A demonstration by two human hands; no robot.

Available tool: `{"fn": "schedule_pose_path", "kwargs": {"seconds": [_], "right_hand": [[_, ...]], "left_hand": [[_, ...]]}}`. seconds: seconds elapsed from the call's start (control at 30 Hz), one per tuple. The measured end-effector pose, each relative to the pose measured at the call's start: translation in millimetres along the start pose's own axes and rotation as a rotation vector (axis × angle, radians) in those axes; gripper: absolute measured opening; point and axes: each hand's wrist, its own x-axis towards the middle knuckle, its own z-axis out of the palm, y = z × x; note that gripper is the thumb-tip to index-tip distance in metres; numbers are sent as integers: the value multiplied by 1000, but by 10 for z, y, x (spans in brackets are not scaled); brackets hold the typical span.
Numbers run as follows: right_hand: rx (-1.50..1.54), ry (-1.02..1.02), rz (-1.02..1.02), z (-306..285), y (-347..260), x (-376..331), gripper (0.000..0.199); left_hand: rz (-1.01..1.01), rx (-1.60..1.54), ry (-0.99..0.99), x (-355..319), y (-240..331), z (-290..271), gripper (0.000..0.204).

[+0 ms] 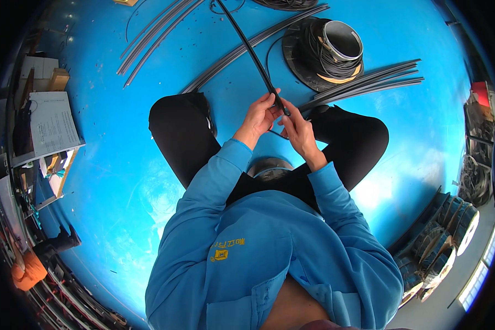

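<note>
Glossy blue floor (110, 165), light glare; bright windows (481, 275) lower right.

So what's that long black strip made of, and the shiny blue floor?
The long black strip, pinched by both hands, looks like matte rubber or soft plastic: it shows no shine. The blue floor looks like glossy painted coating, since it mirrors bright light patches.

I'm looking down at a bright blue long-sleeved work jacket, its collar open at the chest and a small yellow emblem stitched on one side. Both cuffs sit at the wrists. The hands are bare, and the trousers are plain black.
</note>
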Motion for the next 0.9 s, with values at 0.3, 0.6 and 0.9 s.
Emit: {"fn": "schedule_pose_path", "kwargs": {"seconds": [0.3,0.6,0.9], "right_hand": [[4,-20,12,-17,-36,70,34],[-13,-41,-41,9,-58,14,37],[-148,38,-122,98,-10,26,37]], "left_hand": [[8,24,41,10,-12,21,28],[78,34,35,17,64,31,27],[153,31,8,22,150,46,25]]}}
